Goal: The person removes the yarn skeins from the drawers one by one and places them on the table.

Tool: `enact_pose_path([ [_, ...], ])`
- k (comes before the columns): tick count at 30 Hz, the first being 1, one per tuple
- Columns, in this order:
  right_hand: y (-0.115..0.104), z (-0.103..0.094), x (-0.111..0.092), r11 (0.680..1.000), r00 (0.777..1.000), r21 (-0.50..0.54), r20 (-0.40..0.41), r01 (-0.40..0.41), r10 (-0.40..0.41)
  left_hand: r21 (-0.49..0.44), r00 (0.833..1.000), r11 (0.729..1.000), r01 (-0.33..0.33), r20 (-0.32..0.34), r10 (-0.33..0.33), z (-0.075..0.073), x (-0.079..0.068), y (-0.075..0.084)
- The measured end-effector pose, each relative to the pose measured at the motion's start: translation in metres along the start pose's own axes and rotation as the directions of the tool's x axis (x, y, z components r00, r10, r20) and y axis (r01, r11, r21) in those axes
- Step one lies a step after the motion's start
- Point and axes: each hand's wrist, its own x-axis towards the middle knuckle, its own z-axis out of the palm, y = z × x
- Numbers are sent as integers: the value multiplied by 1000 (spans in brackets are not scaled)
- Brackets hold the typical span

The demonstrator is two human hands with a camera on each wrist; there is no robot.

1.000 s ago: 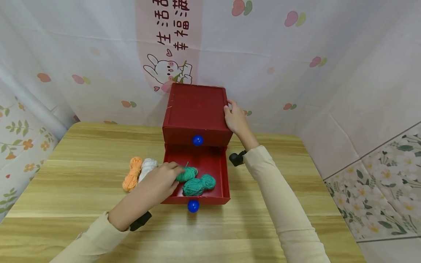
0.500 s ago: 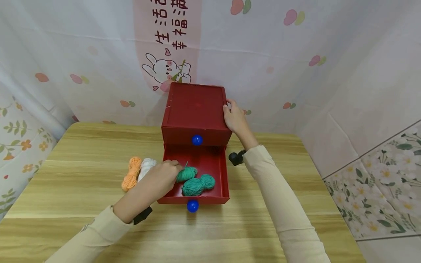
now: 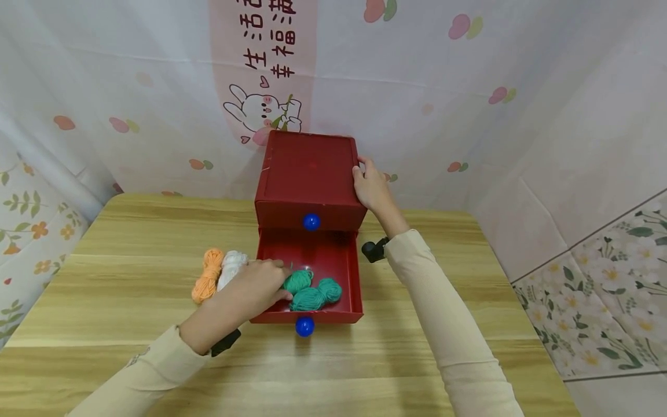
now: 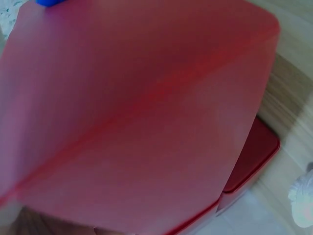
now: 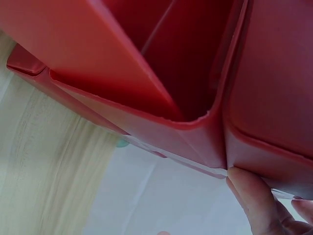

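A red drawer box (image 3: pixel 312 168) stands on the wooden table with its lower drawer (image 3: pixel 339 255) pulled out. Two green yarn skeins (image 3: pixel 315 297) lie inside toward the drawer's front. My left hand (image 3: pixel 255 289) reaches over the drawer's left wall, its thumb and fingers spread apart at the left end of the upper green skein (image 3: pixel 298 281); some fingertips are hidden. In the left wrist view, the red drawer wall (image 4: pixel 146 137) fills most of the picture. My right hand (image 3: pixel 372 185) rests against the box's right side, also in the right wrist view, thumb (image 5: pixel 252 193) touching the red side.
An orange yarn skein (image 3: pixel 208 275) and a white yarn skein (image 3: pixel 231 267) lie on the table (image 3: pixel 146 278) left of the drawer, the white one partly behind my left hand. Blue knobs (image 3: pixel 311 222) stick out from both drawer fronts. A patterned curtain (image 3: pixel 417 116) hangs close behind the box.
My left thumb has come into view, spread from the fingers. The upper green skein has shifted slightly toward the drawer's front. My right hand keeps its place on the box.
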Motion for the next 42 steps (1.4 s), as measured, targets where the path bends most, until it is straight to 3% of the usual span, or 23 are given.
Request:
enact_pose_path([
  [14,2,2,1,1000,1000,1,-3,3,-3,58,998,996,-69,-8,69,7,2,-1],
  [19,1,2,0,1000,1000,4,-2,5,-5,13,999,999,-52,-4,52,6,1,-3],
  [25,1,1,0,1000,1000,14,3,4,-4,-122,998,992,-39,-49,33,0,-3,-6],
  [28,1,1,-1,1000,1000,15,3,7,-7,-226,997,974,-32,-76,15,-6,-6,-7],
  [34,1,0,-1,1000,1000,17,9,7,-7,-413,994,911,17,-96,-61,-13,-16,-11],
  [42,0,0,0,1000,1000,12,9,-1,1,-560,967,827,43,-185,-175,-21,-33,-27],
])
